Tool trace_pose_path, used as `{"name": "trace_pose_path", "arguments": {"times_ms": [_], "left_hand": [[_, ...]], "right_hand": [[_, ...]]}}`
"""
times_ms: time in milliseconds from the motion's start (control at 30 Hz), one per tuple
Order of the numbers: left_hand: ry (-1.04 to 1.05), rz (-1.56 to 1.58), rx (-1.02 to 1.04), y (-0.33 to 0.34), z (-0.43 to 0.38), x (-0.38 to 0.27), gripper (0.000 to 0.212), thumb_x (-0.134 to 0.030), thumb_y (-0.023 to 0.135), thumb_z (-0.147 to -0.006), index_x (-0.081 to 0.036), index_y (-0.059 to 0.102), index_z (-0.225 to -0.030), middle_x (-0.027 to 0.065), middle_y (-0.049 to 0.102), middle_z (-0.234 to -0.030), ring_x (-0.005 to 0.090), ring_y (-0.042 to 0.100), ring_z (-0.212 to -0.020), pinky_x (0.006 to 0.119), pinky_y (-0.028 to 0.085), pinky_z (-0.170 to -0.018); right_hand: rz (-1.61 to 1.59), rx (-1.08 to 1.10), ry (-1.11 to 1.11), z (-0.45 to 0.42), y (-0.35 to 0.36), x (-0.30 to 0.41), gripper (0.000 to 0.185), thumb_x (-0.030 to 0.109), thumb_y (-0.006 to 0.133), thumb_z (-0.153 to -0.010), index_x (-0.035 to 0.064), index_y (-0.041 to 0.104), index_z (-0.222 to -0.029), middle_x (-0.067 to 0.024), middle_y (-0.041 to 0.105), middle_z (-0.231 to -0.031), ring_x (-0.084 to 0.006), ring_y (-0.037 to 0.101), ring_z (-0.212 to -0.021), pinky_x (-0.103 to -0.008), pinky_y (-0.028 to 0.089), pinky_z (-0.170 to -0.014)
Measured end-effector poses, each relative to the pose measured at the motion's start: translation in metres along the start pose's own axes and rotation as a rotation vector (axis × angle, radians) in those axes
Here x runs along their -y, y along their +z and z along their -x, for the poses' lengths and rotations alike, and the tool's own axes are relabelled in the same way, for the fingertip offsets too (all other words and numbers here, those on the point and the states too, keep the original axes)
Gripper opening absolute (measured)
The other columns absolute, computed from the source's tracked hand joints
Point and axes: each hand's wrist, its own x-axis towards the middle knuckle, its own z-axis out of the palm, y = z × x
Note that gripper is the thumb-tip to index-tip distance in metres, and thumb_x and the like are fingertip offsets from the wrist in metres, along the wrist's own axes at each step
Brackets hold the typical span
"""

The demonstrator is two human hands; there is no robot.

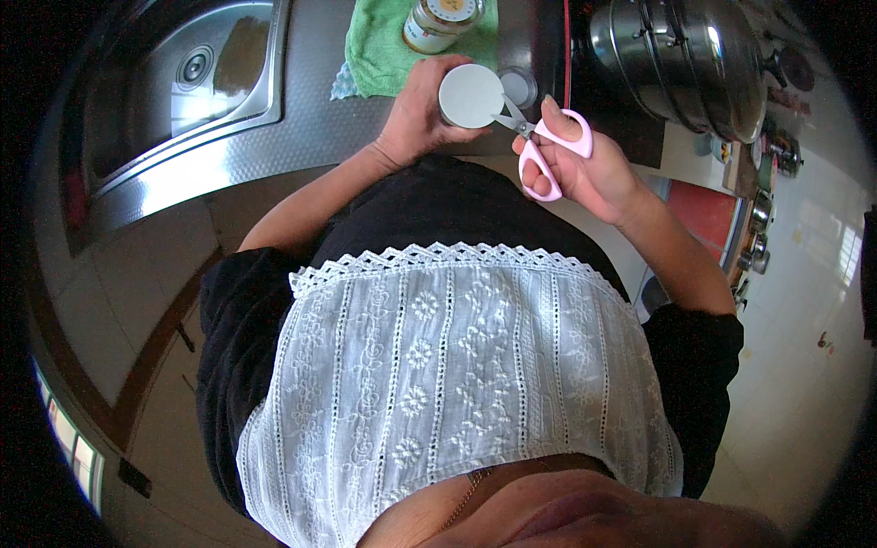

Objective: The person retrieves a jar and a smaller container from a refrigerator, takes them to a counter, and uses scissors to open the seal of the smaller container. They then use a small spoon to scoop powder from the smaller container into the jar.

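Note:
My left hand (pixel 418 109) is wrapped around a round container with a flat white top (pixel 471 96), which faces up toward me. The container's sides are mostly hidden by the top and my fingers. Pink-handled scissors (pixel 523 129) are in my right hand (pixel 582 168), with my thumb through one loop and fingers through the other. Their blades are spread apart, and the tips meet the right edge of the white top in the picture. Just behind, a clear round lid (pixel 518 88) lies on the counter.
A labelled glass jar (pixel 431 31) stands on a green towel (pixel 373 51) farther back. To the left is a stainless steel sink (pixel 246 103) set in the metal countertop (pixel 322 130). A large steamer pot (pixel 678 61) stands at the right.

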Motion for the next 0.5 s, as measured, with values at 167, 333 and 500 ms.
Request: {"name": "trace_pose_path", "arguments": {"times_ms": [167,333,500], "left_hand": [[0.005,-0.098,0.026,-0.001,0.000,0.002,0.079,-0.028,0.088,-0.060,-0.005,0.048,-0.124,0.0140,0.054,-0.113,0.0334,0.052,-0.104,0.039,0.044,-0.090],[-0.003,-0.104,0.029,0.001,-0.002,0.002,0.078,-0.027,0.087,-0.060,-0.005,0.048,-0.124,0.0139,0.054,-0.113,0.0332,0.052,-0.104,0.039,0.044,-0.090],[-0.041,-0.077,0.098,0.000,-0.005,0.012,0.076,-0.025,0.087,-0.059,-0.005,0.050,-0.122,0.0136,0.055,-0.112,0.0326,0.053,-0.104,0.038,0.044,-0.090]], "right_hand": [[0.014,-0.023,-0.036,0.001,0.002,0.000,0.070,0.065,0.053,-0.087,-0.0039,0.055,-0.101,-0.0104,0.061,-0.076,-0.0172,0.061,-0.065,-0.0275,0.049,-0.064],[0.015,-0.059,-0.029,0.000,-0.004,-0.002,0.065,0.062,0.052,-0.089,-0.0020,0.057,-0.099,-0.0090,0.062,-0.073,-0.0164,0.060,-0.063,-0.0265,0.048,-0.062],[0.216,-0.042,-0.044,0.000,-0.003,0.009,0.056,0.058,0.052,-0.091,0.0023,0.060,-0.095,-0.0052,0.061,-0.068,-0.0128,0.058,-0.055,-0.0234,0.046,-0.053]]}}
